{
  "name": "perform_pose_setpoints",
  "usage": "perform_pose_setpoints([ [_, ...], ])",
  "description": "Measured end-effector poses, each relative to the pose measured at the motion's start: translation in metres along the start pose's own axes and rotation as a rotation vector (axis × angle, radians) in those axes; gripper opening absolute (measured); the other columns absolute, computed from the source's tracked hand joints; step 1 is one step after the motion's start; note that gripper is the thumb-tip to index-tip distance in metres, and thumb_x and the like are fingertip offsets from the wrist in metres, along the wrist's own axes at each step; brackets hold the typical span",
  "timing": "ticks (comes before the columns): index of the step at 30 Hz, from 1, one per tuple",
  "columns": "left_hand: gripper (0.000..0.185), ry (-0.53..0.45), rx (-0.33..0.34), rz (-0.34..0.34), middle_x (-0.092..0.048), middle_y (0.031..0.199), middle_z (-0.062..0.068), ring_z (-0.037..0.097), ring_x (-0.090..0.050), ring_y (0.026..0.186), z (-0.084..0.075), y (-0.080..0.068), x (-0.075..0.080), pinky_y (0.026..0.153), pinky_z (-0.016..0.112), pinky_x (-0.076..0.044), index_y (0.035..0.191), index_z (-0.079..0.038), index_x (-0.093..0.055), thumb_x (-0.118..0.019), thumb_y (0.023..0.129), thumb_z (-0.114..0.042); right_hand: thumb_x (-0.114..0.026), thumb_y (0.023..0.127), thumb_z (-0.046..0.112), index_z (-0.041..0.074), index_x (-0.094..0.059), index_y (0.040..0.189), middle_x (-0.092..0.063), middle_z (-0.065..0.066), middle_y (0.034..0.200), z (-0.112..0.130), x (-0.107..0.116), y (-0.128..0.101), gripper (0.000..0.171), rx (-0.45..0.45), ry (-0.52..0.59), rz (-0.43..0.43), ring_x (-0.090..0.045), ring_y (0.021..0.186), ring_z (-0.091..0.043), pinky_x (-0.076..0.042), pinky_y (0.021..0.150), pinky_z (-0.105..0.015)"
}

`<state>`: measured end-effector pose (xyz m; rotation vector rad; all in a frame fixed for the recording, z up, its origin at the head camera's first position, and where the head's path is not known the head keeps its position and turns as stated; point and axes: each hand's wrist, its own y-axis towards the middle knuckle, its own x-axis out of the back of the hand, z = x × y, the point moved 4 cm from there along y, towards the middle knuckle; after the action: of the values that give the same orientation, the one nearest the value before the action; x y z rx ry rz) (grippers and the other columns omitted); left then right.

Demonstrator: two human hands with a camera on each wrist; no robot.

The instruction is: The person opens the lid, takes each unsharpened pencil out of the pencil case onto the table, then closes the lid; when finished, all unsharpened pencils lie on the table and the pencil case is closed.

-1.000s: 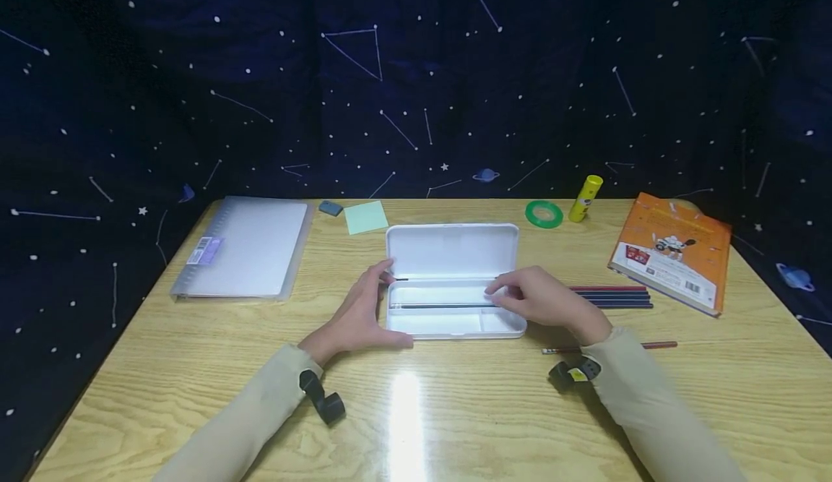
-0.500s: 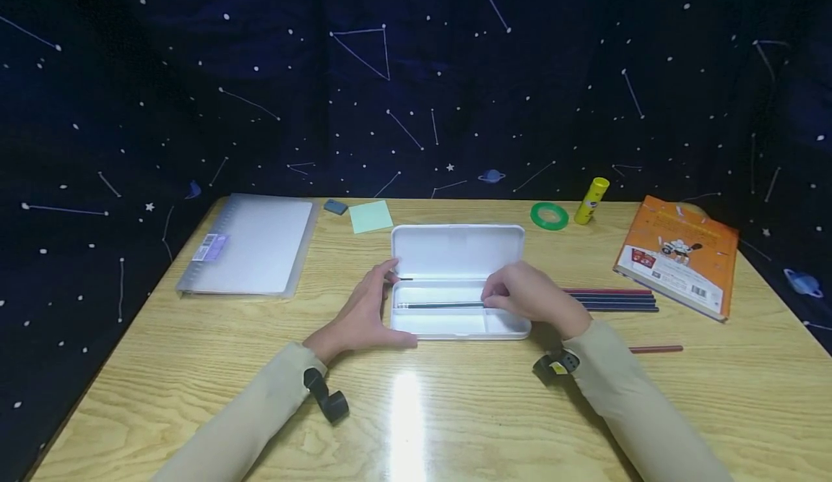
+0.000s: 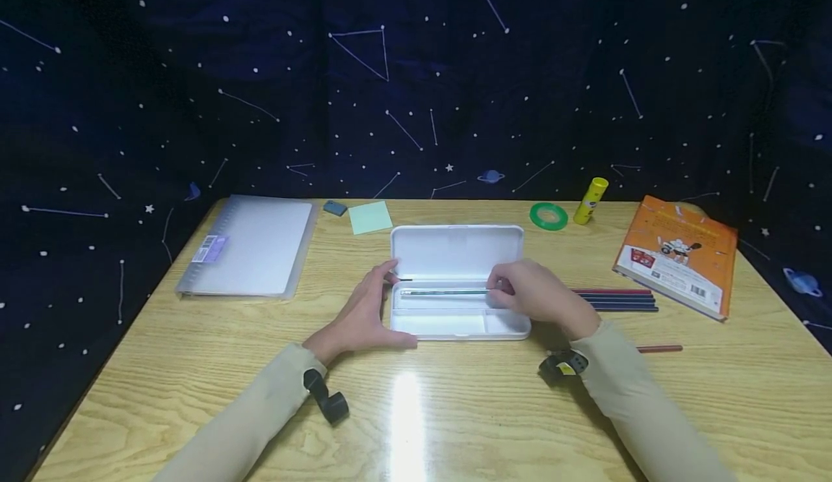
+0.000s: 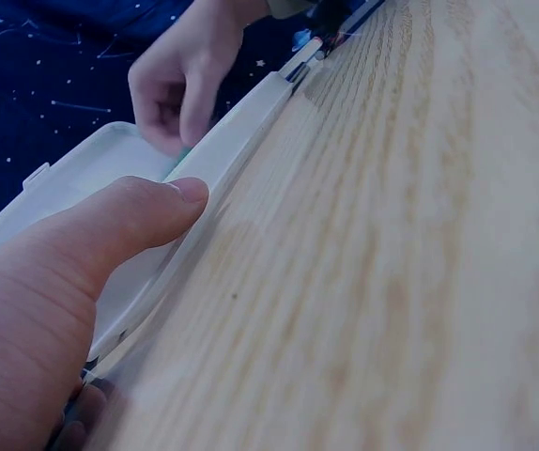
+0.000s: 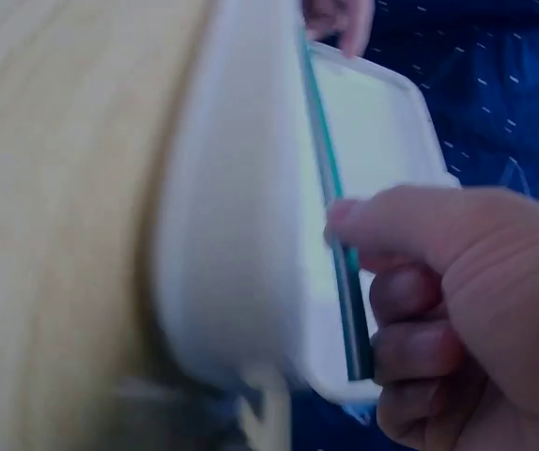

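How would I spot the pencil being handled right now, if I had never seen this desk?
Find the open white pencil case at the middle of the wooden table. The right hand pinches a thin green pencil lying lengthwise in it. Unlike the red and dark pencils lying on the table to the right, it is green.

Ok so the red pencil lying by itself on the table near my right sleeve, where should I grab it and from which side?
Pinch the red pencil near mid-length, fingers coming straight down from above. It lies flat on the table, running left to right with bare wood on both long sides, so fingers fit either side of the thin shaft. Its left end is hidden behind the sleeve.
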<state>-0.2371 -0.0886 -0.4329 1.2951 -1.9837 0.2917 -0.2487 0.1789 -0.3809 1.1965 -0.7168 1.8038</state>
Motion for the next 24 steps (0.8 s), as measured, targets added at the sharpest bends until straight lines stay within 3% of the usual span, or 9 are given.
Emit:
perform_pose_setpoints([
  [5, 0.129, 0.006, 0.001, 0.003, -0.045, 0.126, 0.003, 0.019, -0.047, 0.108, 0.0, 0.0, 0.0, 0.096, 0.039, -0.041, 0.152, -0.014, -0.016, -0.09, 0.052, -0.048, -0.065, 0.09, 0.011, 0.008, -0.068, 0.094, -0.046, 0.003, 0.062, -0.022, 0.022, -0.021, 0.006, -0.036, 0.067, -0.06, -0.041, 0.056, -0.011, -0.034, 0.051, -0.024],
  [13, 0.129, 0.003, 0.023, 0.01, -0.045, 0.127, 0.003, 0.019, -0.047, 0.107, 0.0, -0.001, -0.001, 0.094, 0.038, -0.041, 0.152, -0.016, -0.016, -0.09, 0.052, -0.049, -0.063, 0.093, 0.014, 0.01, -0.068, 0.093, -0.043, 0.004, 0.066, -0.089, 0.039, -0.082, 0.006, -0.141, 0.085, -0.157, -0.039, 0.058, -0.006, -0.032, 0.051, -0.024],
  [19, 0.129, -0.003, 0.029, 0.009, -0.045, 0.127, 0.002, 0.019, -0.047, 0.107, 0.001, -0.001, 0.0, 0.094, 0.038, -0.042, 0.152, -0.017, -0.016, -0.09, 0.051, -0.049, -0.065, 0.091, 0.01, 0.009, -0.068, 0.092, -0.039, 0.007, 0.063, -0.128, 0.044, -0.127, 0.003, -0.171, 0.093, -0.144, -0.036, 0.056, -0.002, -0.03, 0.048, -0.024],
  [24, 0.128, -0.003, 0.015, 0.007, -0.045, 0.127, 0.003, 0.019, -0.047, 0.107, 0.001, -0.001, 0.0, 0.094, 0.038, -0.043, 0.152, -0.016, -0.016, -0.09, 0.053, -0.049, -0.065, 0.091, 0.01, 0.009, -0.067, 0.09, -0.04, 0.007, 0.062, -0.144, 0.048, -0.148, 0.003, -0.23, 0.078, -0.104, -0.036, 0.053, -0.002, -0.03, 0.046, -0.024],
])
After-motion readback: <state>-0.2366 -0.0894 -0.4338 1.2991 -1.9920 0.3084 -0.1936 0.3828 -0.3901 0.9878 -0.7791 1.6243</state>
